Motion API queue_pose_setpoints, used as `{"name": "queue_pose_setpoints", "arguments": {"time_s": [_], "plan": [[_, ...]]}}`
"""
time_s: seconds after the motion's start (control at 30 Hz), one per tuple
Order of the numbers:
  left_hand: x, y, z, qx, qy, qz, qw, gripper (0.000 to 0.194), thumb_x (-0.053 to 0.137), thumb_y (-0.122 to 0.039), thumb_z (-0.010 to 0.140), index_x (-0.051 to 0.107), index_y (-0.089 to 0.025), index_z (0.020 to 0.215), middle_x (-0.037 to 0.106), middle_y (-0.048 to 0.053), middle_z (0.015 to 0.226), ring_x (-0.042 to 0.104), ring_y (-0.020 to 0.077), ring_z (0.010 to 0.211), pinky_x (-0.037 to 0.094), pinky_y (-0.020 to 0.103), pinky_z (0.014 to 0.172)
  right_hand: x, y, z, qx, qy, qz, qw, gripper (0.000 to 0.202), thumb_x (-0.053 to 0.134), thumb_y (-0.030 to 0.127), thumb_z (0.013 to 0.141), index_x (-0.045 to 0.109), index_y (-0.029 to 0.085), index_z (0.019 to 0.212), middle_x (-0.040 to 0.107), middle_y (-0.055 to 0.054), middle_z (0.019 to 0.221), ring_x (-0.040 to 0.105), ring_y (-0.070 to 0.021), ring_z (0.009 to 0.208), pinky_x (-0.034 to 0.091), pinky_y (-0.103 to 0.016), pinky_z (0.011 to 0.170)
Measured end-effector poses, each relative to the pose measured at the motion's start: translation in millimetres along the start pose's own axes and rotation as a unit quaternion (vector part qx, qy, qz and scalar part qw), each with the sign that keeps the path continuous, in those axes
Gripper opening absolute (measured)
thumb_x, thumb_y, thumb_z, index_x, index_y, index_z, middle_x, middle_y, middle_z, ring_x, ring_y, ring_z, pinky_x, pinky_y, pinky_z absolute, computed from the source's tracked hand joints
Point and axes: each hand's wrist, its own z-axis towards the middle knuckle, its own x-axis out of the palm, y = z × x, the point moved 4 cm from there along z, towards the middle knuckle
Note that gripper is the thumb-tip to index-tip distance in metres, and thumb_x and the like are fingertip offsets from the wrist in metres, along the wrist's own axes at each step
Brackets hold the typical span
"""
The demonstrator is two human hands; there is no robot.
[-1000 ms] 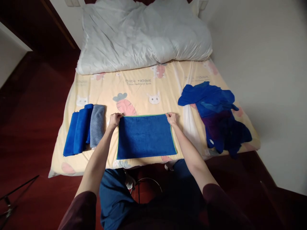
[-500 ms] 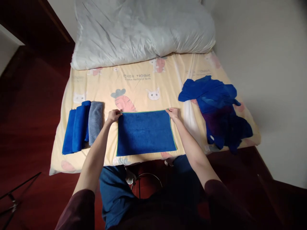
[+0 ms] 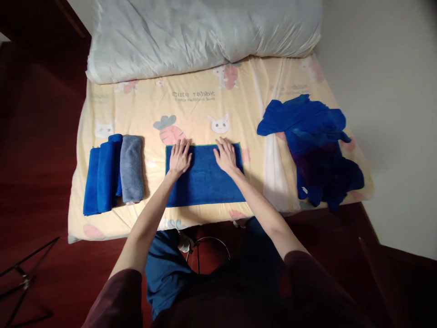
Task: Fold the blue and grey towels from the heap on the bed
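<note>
A blue towel (image 3: 206, 180) with a thin green edge lies flat on the bed in front of me. My left hand (image 3: 180, 157) rests palm down on its far left part, fingers spread and reaching past the far edge. On the far right part lies my right hand (image 3: 225, 155), also flat with fingers apart. Neither hand grips anything. To the left, rolled blue towels (image 3: 106, 175) sit side by side with a rolled grey towel (image 3: 132, 168). A crumpled heap of blue cloths (image 3: 316, 136) is on the right, with a dark purple patch in it.
The bed has a yellow sheet (image 3: 194, 116) printed with rabbits and carrots. A bulky white quilt (image 3: 205, 34) covers its far end. A wall (image 3: 385, 114) runs along the right. Thin black stand legs (image 3: 25, 278) are on the floor at lower left.
Both hands have let go of the towel's far corners. They have moved inward and now lie flat on it with fingers spread. The view has shifted slightly.
</note>
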Motion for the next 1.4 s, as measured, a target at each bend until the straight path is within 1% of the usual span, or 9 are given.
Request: {"name": "queue_pose_setpoints", "arguments": {"time_s": [0.07,0.27,0.37,0.5,0.7,0.87,0.93,1.17,1.4], "plan": [[12.0,2.5,-6.5,-0.015,0.015,-0.007,1.000,0.068,0.040,-0.043,0.103,0.038,-0.012,0.163,0.028,0.015,0.173,0.012,0.0324,0.164,0.011,0.054,0.133,11.3,0.6,-16.5,-0.021,0.042,0.007,0.999,0.058,0.034,0.042,0.110,0.045,0.016,0.160,0.038,-0.012,0.169,0.027,-0.0261,0.159,0.019,-0.051,0.132],[18.6,17.1,-5.4,-0.072,-0.018,-0.001,0.997,0.070,0.039,-0.045,0.104,0.035,-0.008,0.164,0.023,0.016,0.174,0.008,0.0321,0.164,0.008,0.057,0.133,8.8,-42.1,-19.2,0.104,0.025,-0.010,0.994,0.066,0.027,0.041,0.110,0.030,0.004,0.165,0.026,-0.020,0.173,0.019,-0.0296,0.163,0.007,-0.060,0.132],[25.4,-17.3,-24.0,-0.037,-0.002,0.005,0.999,0.069,0.036,-0.042,0.105,0.034,-0.006,0.164,0.019,0.016,0.175,0.004,0.0313,0.165,0.006,0.056,0.134,6.3,-8.2,-32.4,0.070,0.017,-0.017,0.997,0.066,0.027,0.038,0.110,0.027,0.004,0.166,0.023,-0.019,0.174,0.010,-0.0303,0.165,0.002,-0.062,0.132],[37.3,-60.1,-82.3,0.045,0.058,-0.002,0.997,0.066,0.033,-0.041,0.106,0.034,-0.010,0.165,0.019,0.013,0.175,0.007,0.0281,0.164,0.010,0.052,0.134,10.3,41.3,-91.2,-0.059,0.076,0.007,0.995,0.064,0.029,0.040,0.110,0.028,0.010,0.167,0.024,-0.012,0.174,0.012,-0.0226,0.165,0.007,-0.049,0.135],[23.1,-56.2,-146.1,-0.036,0.019,0.025,0.999,0.066,0.035,-0.039,0.106,0.034,-0.010,0.165,0.018,0.016,0.174,0.009,0.0302,0.164,0.011,0.053,0.134,-1.3,23.8,-138.1,0.086,0.047,-0.010,0.995,0.065,0.028,0.036,0.109,0.031,0.003,0.165,0.023,-0.019,0.173,0.016,-0.0292,0.164,0.008,-0.056,0.133],[25.4,-78.7,-177.3,0.026,0.032,0.019,0.999,0.063,0.037,-0.038,0.106,0.037,-0.016,0.165,0.023,0.012,0.174,0.013,0.0296,0.164,0.014,0.053,0.134,6.4,70.6,-176.3,-0.060,0.093,0.033,0.993,0.062,0.032,0.041,0.109,0.035,0.016,0.166,0.024,-0.009,0.174,0.016,-0.0244,0.164,0.011,-0.051,0.134],[19.7,-67.5,-194.6,-0.013,0.016,0.021,1.000,0.062,0.038,-0.040,0.105,0.042,-0.017,0.163,0.024,0.012,0.174,0.014,0.0313,0.163,0.013,0.054,0.134,1.9,63.4,-199.0,-0.040,0.088,0.037,0.995,0.063,0.032,0.044,0.109,0.036,0.018,0.165,0.025,-0.009,0.174,0.020,-0.0247,0.163,0.013,-0.051,0.134],[-26.4,8.4,-272.5,-0.155,-0.035,-0.008,0.987,0.063,0.042,-0.035,0.100,0.045,-0.016,0.159,0.035,0.017,0.169,0.021,0.0330,0.162,0.021,0.056,0.132,-59.4,-37.5,-258.1,0.151,0.015,0.086,0.985,0.058,0.047,0.032,0.099,0.050,0.016,0.155,0.041,-0.014,0.167,0.032,-0.0290,0.159,0.024,-0.052,0.133],[-54.1,19.8,-326.6,-0.205,-0.063,-0.125,0.969,0.050,0.052,-0.026,0.088,0.063,-0.020,0.137,0.062,0.018,0.146,0.054,0.0309,0.143,0.044,0.048,0.121,-80.5,-58.7,-301.9,0.236,-0.119,0.232,0.936,0.037,0.054,0.023,0.089,0.072,0.020,0.121,0.072,-0.019,0.128,0.072,-0.0319,0.117,0.057,-0.047,0.109]]}}
